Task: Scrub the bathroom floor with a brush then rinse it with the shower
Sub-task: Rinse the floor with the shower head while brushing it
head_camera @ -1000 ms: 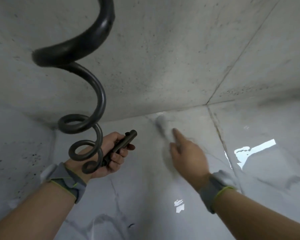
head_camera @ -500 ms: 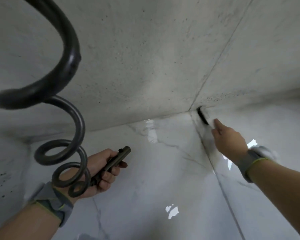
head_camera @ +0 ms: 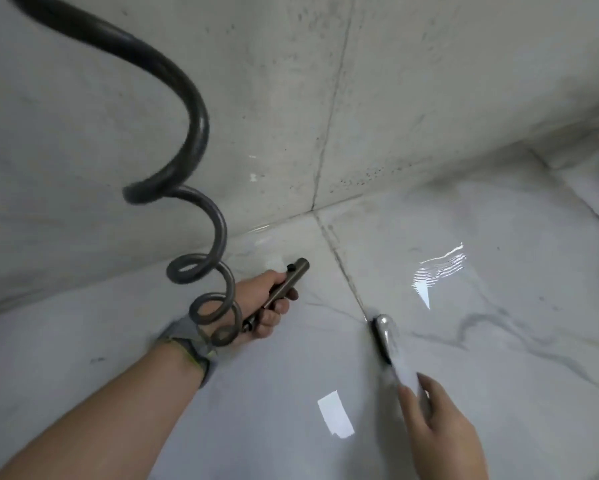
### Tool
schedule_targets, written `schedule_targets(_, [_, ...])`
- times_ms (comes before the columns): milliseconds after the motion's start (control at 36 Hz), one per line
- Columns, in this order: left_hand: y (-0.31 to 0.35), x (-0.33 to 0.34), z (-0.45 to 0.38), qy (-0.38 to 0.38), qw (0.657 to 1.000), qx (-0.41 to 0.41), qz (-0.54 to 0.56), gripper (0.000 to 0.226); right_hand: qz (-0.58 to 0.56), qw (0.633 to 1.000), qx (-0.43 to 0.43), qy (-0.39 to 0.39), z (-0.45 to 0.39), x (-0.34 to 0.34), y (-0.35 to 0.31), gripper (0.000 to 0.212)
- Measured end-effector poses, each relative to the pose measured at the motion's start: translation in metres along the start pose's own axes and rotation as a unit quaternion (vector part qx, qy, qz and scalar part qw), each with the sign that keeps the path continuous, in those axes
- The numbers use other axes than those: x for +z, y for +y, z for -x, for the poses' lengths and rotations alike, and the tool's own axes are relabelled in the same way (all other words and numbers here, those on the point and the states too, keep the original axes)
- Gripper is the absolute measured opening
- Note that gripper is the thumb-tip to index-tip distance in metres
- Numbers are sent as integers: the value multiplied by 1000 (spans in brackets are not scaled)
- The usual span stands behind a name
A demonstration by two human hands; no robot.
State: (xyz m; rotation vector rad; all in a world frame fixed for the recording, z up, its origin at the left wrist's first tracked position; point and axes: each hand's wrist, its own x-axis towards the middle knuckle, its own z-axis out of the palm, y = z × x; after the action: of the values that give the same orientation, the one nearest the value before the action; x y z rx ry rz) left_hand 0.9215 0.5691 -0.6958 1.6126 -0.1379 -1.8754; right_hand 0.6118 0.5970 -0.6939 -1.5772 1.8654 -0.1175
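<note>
Brush on the grout line, sprayer waiting in the other hand

The right hand (head_camera: 441, 424) grips the brush (head_camera: 388, 344) by its pale handle, fingers curled round it; the dark head lies on the wet floor (head_camera: 498, 341), long axis along the grout line (head_camera: 343, 265) that runs up and away to the wall (head_camera: 291, 98). The left hand (head_camera: 266, 306) is wrapped round the sprayer (head_camera: 286, 285), nozzle aimed at the wall base, its coiled hose (head_camera: 201, 271) looping over the wrist; no water is seen leaving it. The brush is well right of the sprayer. Half a second ago the brush was up at the wall end of this joint; it has since been drawn back along it toward the person.
</note>
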Motion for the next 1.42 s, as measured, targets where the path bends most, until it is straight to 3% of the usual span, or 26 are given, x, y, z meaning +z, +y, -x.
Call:
schedule_targets(56, [10, 10, -10, 3, 1000, -2, -18, 34, 51, 998, -8, -26, 9, 8, 5, 36])
schedule_targets(194, [17, 44, -26, -12, 997, -18, -80, 31, 119, 990, -76, -7, 24, 18, 15, 56])
schedule_targets(250, [15, 58, -33, -24, 995, -31, -96, 30, 128, 985, -113, 13, 28, 15, 23, 52])
schedule_targets(306, [11, 68, -38, -41, 994, -37, -98, 30, 137, 979, -151, 27, 33, 16, 29, 70])
schedule_targets(417, [2, 90, -44, -73, 991, -43, -102, 29, 116, 972, -205, -9, 40, -1, 30, 60])
schedule_targets(528, [-12, 115, -50, -106, 987, -61, -107, 30, 127, 972, -199, -7, 37, -17, 43, 59])
schedule_targets(694, [-31, 165, -58, -145, 979, -86, -119, 28, 150, 978, -145, -27, 26, -52, 92, 81])
schedule_targets(806, [-41, 197, -65, -172, 972, -98, -127, 30, 168, 979, -109, -36, 21, -76, 123, 84])
schedule_targets(1083, [-48, 269, -86, -226, 953, -141, -147, 30, 248, 954, -154, -73, 19, -106, 182, 56])
schedule_targets(1194, [-42, 285, -90, -269, 944, -163, -96, 28, 280, 938, -193, -72, 13, -105, 191, 55])
schedule_targets(1250, [-32, 282, -89, -286, 943, -165, -43, 29, 295, 927, -231, -20, 10, -106, 192, 52])
schedule_targets(1306, [-20, 273, -83, -291, 944, -155, -1, 29, 273, 929, -244, -57, -5, -118, 191, 55])
schedule_targets(1417, [-1, 248, -70, -259, 957, -129, 22, 30, 268, 947, -168, -53, -77, -167, 220, 61])
